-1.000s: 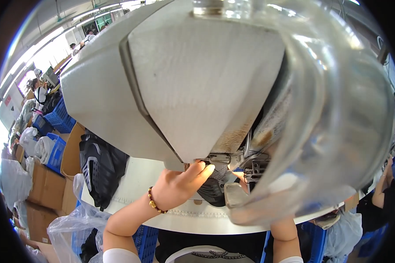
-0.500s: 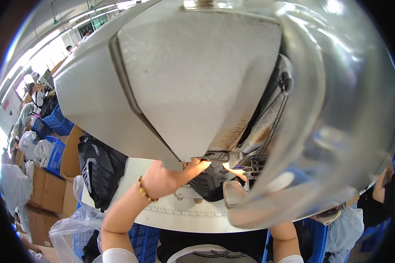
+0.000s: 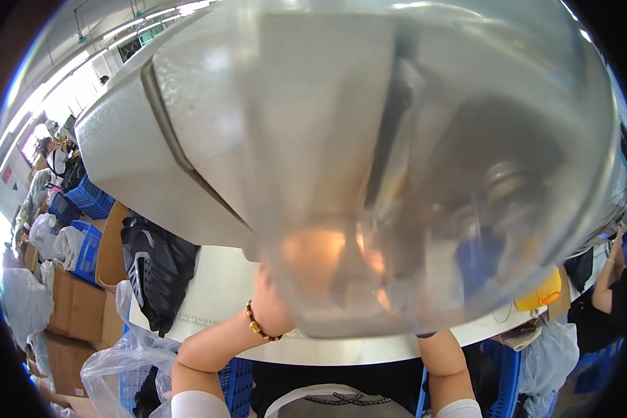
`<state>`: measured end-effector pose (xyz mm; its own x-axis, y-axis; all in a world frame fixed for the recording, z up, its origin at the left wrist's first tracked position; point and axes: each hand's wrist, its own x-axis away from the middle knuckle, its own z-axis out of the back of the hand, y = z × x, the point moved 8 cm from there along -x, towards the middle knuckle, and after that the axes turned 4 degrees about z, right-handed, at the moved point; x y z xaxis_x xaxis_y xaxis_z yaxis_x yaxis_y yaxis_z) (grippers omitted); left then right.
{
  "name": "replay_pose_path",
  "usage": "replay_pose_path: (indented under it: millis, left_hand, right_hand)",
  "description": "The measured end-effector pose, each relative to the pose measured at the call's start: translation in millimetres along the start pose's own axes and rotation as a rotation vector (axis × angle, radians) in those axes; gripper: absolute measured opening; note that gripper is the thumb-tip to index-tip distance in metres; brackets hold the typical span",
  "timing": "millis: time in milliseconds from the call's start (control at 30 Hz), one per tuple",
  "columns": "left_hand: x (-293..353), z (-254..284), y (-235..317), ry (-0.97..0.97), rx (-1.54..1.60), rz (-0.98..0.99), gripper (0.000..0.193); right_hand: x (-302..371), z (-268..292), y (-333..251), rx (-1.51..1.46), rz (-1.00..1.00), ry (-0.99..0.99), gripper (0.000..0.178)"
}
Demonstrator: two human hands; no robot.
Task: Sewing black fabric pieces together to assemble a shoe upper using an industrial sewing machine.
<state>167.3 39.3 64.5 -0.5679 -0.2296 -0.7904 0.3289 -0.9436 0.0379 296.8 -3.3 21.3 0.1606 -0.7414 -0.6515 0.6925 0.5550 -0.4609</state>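
A pale grey sewing machine head (image 3: 188, 83) looms very close. In front of it a clear curved plastic piece (image 3: 508, 230) smears what lies behind. My left hand (image 3: 272, 306), with a beaded bracelet at the wrist, reaches behind the lower left of the plastic; its fingers are blurred. My right forearm (image 3: 444, 355) comes up from below, and its hand is lost in the blur. Any piece under the needle is hidden. Left of the machine, a black shoe upper (image 3: 144, 272) with grey trim lies at the edge of the white table (image 3: 219, 292).
Cardboard boxes (image 3: 76, 292), blue crates (image 3: 87, 254) and plastic bags (image 3: 24, 299) stack up on the left. A yellow object (image 3: 540, 291) sits at the right table edge, above a clear bag (image 3: 547, 362). Another person (image 3: 609, 299) is at far right.
The clear plastic piece has shifted left across the view and now covers the needle area and black piece seen before. My left hand has moved right and slightly down.
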Motion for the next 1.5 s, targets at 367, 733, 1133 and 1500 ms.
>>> replay_pose_path:
  millis: [367,733,1133,1500]
  left_hand:
    - [0.9,-4.3,32.3,-0.122,-0.231,-0.070,0.028]
    - [12.6,-2.5,5.7,-0.039,-0.075,-0.049,0.029]
    - [11.8,-5.8,-18.8,-0.142,0.090,-0.040,0.026]
    - [10.9,-9.9,-17.5,-0.218,0.085,-0.015,0.025]
  right_hand:
    - [-4.0,12.1,-5.7,0.054,0.022,0.045,0.024]
    - [14.7,-27.6,4.0,0.042,-0.096,-0.172,0.040]
    - [22.6,-21.3,-21.6,0.536,0.042,0.229,0.066]
    - [26.0,-33.8,4.6,0.465,-0.077,0.108,0.062]
